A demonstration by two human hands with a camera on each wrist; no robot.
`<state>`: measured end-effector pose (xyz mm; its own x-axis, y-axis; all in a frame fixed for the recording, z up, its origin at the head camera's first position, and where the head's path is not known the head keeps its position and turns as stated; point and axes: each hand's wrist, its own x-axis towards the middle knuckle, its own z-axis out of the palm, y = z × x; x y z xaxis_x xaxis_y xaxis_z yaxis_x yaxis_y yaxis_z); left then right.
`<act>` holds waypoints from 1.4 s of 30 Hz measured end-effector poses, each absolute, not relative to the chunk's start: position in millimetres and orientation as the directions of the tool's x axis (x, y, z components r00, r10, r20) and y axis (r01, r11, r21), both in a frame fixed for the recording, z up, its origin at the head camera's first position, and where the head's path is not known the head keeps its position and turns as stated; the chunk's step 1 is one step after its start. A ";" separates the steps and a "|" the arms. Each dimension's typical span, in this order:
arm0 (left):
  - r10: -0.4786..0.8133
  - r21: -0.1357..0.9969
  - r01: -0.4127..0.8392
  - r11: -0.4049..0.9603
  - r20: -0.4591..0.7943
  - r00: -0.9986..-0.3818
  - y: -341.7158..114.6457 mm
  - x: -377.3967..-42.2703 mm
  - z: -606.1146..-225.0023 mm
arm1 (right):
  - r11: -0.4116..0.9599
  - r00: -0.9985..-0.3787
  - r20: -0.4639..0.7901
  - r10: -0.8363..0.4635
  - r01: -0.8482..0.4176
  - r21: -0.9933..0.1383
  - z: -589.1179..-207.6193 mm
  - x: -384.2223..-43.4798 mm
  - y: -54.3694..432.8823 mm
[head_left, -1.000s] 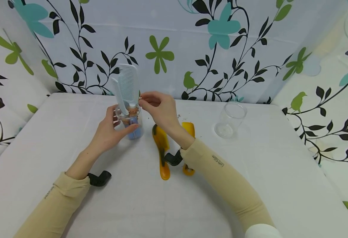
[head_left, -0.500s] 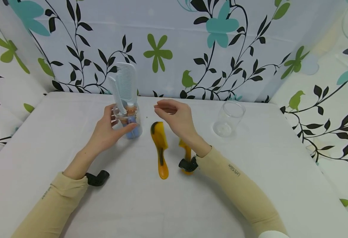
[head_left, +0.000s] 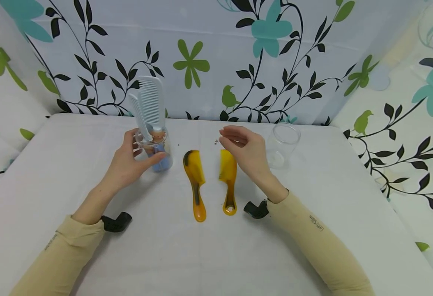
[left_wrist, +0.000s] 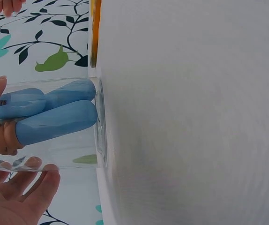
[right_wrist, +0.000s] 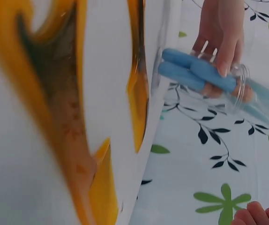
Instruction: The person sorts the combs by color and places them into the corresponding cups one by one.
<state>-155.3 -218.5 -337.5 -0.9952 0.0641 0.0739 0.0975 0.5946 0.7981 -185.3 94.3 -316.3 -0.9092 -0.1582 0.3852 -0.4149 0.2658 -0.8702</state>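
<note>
Pale blue combs [head_left: 150, 102] stand handle-down in a clear jar [head_left: 167, 152] at the table's back left. My left hand [head_left: 127, 164] holds this jar, thumb on one side and fingers on the other. In the left wrist view, three blue handles [left_wrist: 57, 122] show through its wall, with a brown figure at one comb's neck. My right hand [head_left: 249, 152] hovers with loosely bent fingers and nothing visible in them, near the top of an amber comb [head_left: 229, 176]. Left of that lies another amber comb [head_left: 195, 183], dark along its back.
A second clear jar [head_left: 286, 142] stands behind my right hand, partly hidden by it. Black wrist cameras sit under both forearms. A white cloth covers the table [head_left: 201, 255]; a patterned curtain [head_left: 201, 24] hangs along the back edge.
My right hand has moved away from the comb jar to the right, past the amber combs, uncovering the right one. My left hand keeps holding the jar.
</note>
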 end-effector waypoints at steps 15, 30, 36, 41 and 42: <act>0.064 0.800 0.078 0.595 0.050 -0.997 -215.2 -156.1 -335.7 | 0.342 -0.821 0.569 0.043 -0.523 -0.781 -302.3 -174.6 153.6; 0.064 0.800 0.086 0.593 0.060 -0.996 -216.3 -153.2 -336.9 | 0.380 -0.876 0.463 0.132 -0.387 -0.840 -304.9 -184.9 217.3; 0.060 0.802 0.085 0.591 0.062 -0.996 -213.8 -151.9 -338.4 | 0.324 -0.952 0.296 0.083 -0.255 -0.911 -322.5 -197.9 229.5; 0.030 0.809 0.101 0.579 0.103 -0.994 -210.1 -151.1 -334.6 | 0.340 -0.973 0.225 0.052 -0.194 -0.920 -333.8 -201.9 233.4; 0.024 0.812 0.110 0.573 0.118 -0.993 -209.4 -151.0 -333.2 | 0.343 -0.975 0.218 0.051 -0.188 -0.920 -335.9 -202.3 234.0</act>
<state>-151.0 -209.4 -333.2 -0.9928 0.0242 0.1175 0.1101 0.5729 0.8122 -202.3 234.0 -335.9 -0.9746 0.0506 0.2184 -0.1884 0.3431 -0.9202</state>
